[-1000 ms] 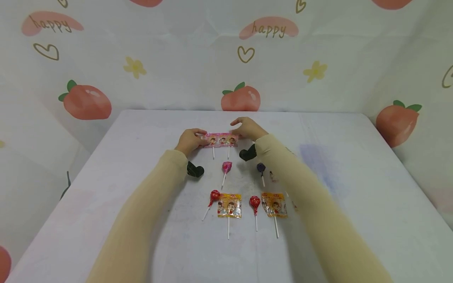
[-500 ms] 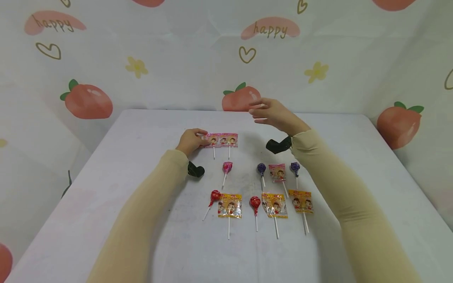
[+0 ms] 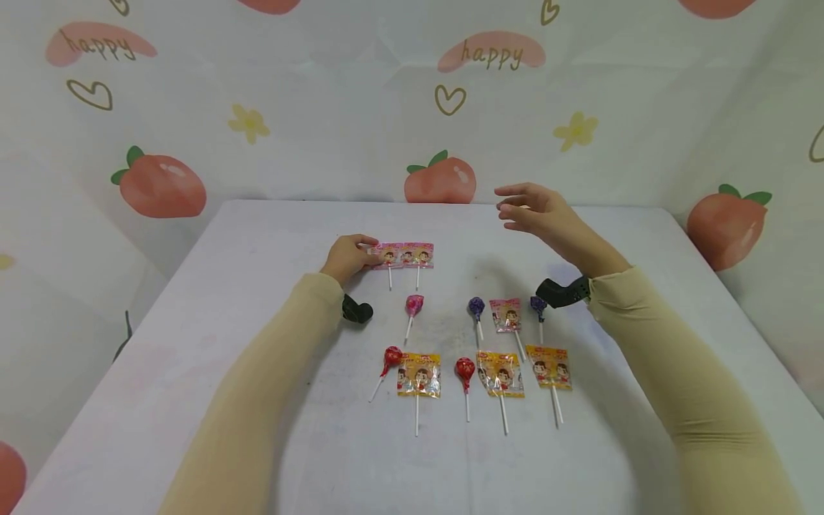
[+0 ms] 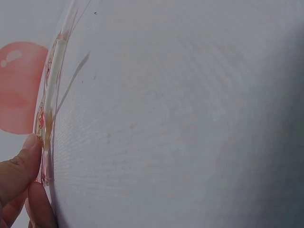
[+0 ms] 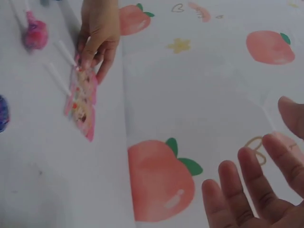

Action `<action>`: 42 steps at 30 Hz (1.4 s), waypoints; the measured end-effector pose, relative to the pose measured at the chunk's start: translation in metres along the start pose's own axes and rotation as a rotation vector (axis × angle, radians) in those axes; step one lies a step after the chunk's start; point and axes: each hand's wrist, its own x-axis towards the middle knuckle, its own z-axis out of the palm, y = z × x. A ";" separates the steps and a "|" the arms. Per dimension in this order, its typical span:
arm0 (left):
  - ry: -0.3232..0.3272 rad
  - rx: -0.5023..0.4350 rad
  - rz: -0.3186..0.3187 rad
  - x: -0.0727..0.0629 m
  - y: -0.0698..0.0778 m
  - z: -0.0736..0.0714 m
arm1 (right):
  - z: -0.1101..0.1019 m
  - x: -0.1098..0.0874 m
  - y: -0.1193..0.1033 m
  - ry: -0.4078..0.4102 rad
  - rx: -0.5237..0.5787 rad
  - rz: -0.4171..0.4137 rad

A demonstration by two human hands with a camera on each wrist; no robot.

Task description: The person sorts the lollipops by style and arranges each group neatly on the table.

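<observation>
Near the table's far edge my left hand (image 3: 348, 257) pinches the left edge of a pink flat-wrapped lollipop (image 3: 388, 256). In the left wrist view the thumb (image 4: 21, 164) lies on the wrapper (image 4: 46, 128), seen edge-on. A second pink flat-wrapped lollipop (image 3: 418, 255) lies side by side with it, both sticks pointing toward me. My right hand (image 3: 537, 212) is raised over the far right of the table and holds nothing. Its fingers are spread and fairly straight in the right wrist view. Below them stands a round pink lollipop (image 3: 414, 305) lying alone.
A purple round lollipop (image 3: 476, 307), a pink packet lollipop (image 3: 506, 315) and another purple one (image 3: 538, 306) lie mid-table. Closer to me is a row of red round lollipops (image 3: 465, 369) and yellow packet lollipops (image 3: 418, 375). A fruit-print cloth (image 3: 360, 107) hangs behind the white table (image 3: 277, 229).
My right hand has left the pink packets, rising and moving right, fingers loosened. That uncovered the lollipops at right. The left hand stays at the pink packet.
</observation>
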 end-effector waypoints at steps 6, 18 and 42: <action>0.000 -0.006 -0.020 -0.001 0.001 0.000 | 0.001 -0.022 0.013 0.012 -0.119 -0.016; 0.001 0.013 -0.005 -0.005 0.002 -0.001 | 0.009 -0.046 0.051 -0.016 -0.284 0.167; -0.001 -0.006 -0.010 -0.005 0.004 -0.001 | 0.014 -0.054 0.087 -0.229 -0.484 0.181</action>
